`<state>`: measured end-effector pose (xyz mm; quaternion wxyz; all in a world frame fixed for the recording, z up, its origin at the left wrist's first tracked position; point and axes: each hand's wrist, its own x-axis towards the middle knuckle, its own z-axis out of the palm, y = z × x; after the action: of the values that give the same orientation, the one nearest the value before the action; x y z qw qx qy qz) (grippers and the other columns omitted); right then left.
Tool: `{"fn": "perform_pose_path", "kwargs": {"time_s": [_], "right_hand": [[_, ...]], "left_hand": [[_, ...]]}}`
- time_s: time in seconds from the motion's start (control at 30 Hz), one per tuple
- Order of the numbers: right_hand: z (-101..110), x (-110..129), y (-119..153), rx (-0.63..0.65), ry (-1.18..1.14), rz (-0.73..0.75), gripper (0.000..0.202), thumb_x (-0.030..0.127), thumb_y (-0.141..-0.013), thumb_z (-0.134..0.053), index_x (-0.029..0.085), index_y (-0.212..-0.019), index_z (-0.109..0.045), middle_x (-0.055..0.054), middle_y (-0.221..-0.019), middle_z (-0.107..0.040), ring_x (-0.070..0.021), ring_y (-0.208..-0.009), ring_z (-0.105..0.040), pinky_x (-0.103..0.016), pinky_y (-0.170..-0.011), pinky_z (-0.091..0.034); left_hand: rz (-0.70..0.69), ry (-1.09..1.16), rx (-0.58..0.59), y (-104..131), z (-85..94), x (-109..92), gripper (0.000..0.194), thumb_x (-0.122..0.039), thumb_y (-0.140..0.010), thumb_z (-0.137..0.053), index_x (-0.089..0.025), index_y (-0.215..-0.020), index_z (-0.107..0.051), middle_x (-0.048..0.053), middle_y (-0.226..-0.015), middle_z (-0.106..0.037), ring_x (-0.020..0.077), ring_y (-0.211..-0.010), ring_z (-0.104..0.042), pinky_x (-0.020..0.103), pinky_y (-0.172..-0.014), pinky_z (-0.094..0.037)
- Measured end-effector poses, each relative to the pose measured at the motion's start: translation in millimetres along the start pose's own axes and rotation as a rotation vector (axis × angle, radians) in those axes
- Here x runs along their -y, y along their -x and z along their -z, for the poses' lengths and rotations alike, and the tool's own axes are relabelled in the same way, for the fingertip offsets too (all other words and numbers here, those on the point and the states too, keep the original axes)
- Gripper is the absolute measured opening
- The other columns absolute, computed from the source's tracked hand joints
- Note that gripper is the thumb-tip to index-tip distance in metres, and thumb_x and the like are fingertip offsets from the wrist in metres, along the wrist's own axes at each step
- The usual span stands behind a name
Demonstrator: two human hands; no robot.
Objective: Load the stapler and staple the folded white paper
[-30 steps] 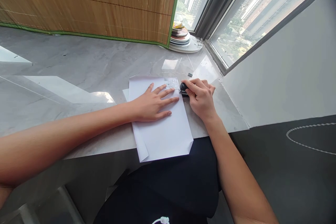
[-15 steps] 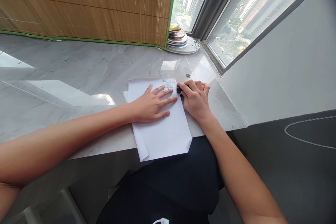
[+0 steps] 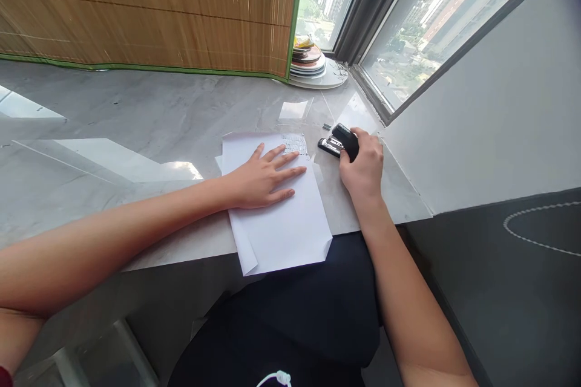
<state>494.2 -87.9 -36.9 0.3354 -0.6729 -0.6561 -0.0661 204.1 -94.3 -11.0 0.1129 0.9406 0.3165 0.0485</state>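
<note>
White paper (image 3: pixel 285 236) lies on the grey marble counter, its lower end hanging past the front edge and its lower corners curled. Rows of staples (image 3: pixel 295 144) cover its upper right part. My left hand (image 3: pixel 267 180) rests flat on the sheet with fingers spread. To the right of the paper, my right hand (image 3: pixel 365 163) grips a black stapler (image 3: pixel 341 140) by its rear end. The stapler's jaws are apart and point left, clear of the sheet. Just behind it lies a small strip of staples (image 3: pixel 326 127).
A bamboo blind (image 3: pixel 149 12) with green edging hangs along the back. Stacked plates (image 3: pixel 311 66) stand in the corner by the window (image 3: pixel 394 66). A white wall (image 3: pixel 490 115) bounds the counter (image 3: pixel 149 109) on the right.
My right hand has moved right with the stapler, drawing it off the paper's right edge. The stapler's jaws now show apart. My left hand stays on the paper.
</note>
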Motion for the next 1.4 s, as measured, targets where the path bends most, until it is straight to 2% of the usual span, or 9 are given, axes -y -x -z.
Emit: {"fn": "perform_pose_path", "kwargs": {"time_s": [0.23,0.43,0.6,0.77,0.93,1.17,1.27,1.33,1.4], "right_hand": [[-7,-9,2,-0.020,-0.036,-0.112,0.041,0.021,-0.090,-0.062,0.024,-0.130,-0.066,-0.016,-0.121,-0.071,-0.0377,-0.113,-0.065,-0.056,-0.101,-0.054],[0,11,-3,-0.039,-0.078,-0.165,0.029,0.025,-0.089,-0.067,0.021,-0.117,-0.069,-0.016,-0.116,-0.078,-0.0365,-0.108,-0.071,-0.052,-0.094,-0.057],[19,62,-4,0.047,-0.140,-0.141,0.028,0.028,-0.093,-0.069,0.021,-0.120,-0.070,-0.016,-0.119,-0.079,-0.0345,-0.109,-0.073,-0.047,-0.093,-0.056],[21,128,8,0.323,-0.260,-0.039,0.021,0.030,-0.088,-0.081,0.025,-0.106,-0.070,-0.007,-0.104,-0.080,-0.0293,-0.098,-0.074,-0.039,-0.084,-0.054],[5,153,24,0.405,-0.245,0.038,0.020,0.026,-0.088,-0.079,0.025,-0.104,-0.066,-0.007,-0.105,-0.078,-0.0277,-0.097,-0.071,-0.037,-0.081,-0.049],[6,120,21,0.348,-0.497,0.127,0.020,0.039,-0.098,-0.074,0.026,-0.112,-0.067,-0.002,-0.103,-0.076,-0.0191,-0.092,-0.066,-0.030,-0.084,-0.047],[12,83,11,0.180,-0.392,-0.121,0.040,0.041,-0.111,-0.049,0.024,-0.077,-0.060,0.000,-0.072,-0.063,-0.0169,-0.072,-0.055,-0.030,-0.071,-0.039],[12,61,7,0.173,-0.235,-0.290,0.049,0.034,-0.109,-0.048,0.025,-0.061,-0.047,0.000,-0.059,-0.050,-0.0178,-0.065,-0.047,-0.033,-0.065,-0.032],[9,50,7,0.206,-0.144,-0.308,0.048,0.029,-0.104,-0.054,0.025,-0.057,-0.043,-0.001,-0.057,-0.046,-0.0179,-0.064,-0.044,-0.035,-0.064,-0.028]], "left_hand": [[-0.021,-0.014,-0.031,0,-0.4,1,0.060,-0.054,-0.112,-0.049,-0.035,-0.168,-0.051,0.010,-0.182,-0.037,0.0419,-0.168,-0.029,0.072,-0.133,-0.020],[0.040,-0.023,-0.310,-3,14.5,5,0.043,-0.045,-0.113,-0.047,-0.027,-0.146,-0.069,0.015,-0.164,-0.057,0.0349,-0.148,-0.053,0.061,-0.128,-0.033],[0.408,-0.005,-0.545,5,39.8,54,0.042,-0.040,-0.113,-0.039,-0.020,-0.103,-0.075,0.015,-0.113,-0.072,0.0291,-0.110,-0.067,0.039,-0.097,-0.050],[0.930,-0.065,-0.448,27,50.8,121,0.049,-0.038,-0.109,-0.043,-0.017,-0.068,-0.060,0.007,-0.066,-0.052,0.0207,-0.076,-0.056,0.035,-0.070,-0.035],[0.905,-0.128,-0.346,27,44.2,135,0.041,-0.037,-0.104,-0.050,-0.015,-0.072,-0.063,0.008,-0.067,-0.055,0.0222,-0.076,-0.057,0.035,-0.069,-0.035],[0.880,-0.130,-0.313,26,43.0,130,0.047,-0.039,-0.108,-0.043,-0.013,-0.086,-0.075,0.016,-0.084,-0.070,0.0297,-0.088,-0.066,0.038,-0.075,-0.041],[0.911,-0.158,-0.294,25,43.6,128,0.043,-0.035,-0.106,-0.042,-0.014,-0.093,-0.078,0.021,-0.097,-0.076,0.0340,-0.094,-0.070,0.038,-0.072,-0.041],[0.919,-0.162,-0.292,25,43.0,125,0.044,-0.033,-0.106,-0.040,-0.014,-0.095,-0.078,0.021,-0.100,-0.077,0.0342,-0.096,-0.071,0.037,-0.072,-0.040],[0.912,-0.156,-0.296,28,42.4,120,0.045,-0.033,-0.107,-0.038,-0.015,-0.092,-0.076,0.020,-0.098,-0.076,0.0330,-0.094,-0.070,0.037,-0.071,-0.039]]}}
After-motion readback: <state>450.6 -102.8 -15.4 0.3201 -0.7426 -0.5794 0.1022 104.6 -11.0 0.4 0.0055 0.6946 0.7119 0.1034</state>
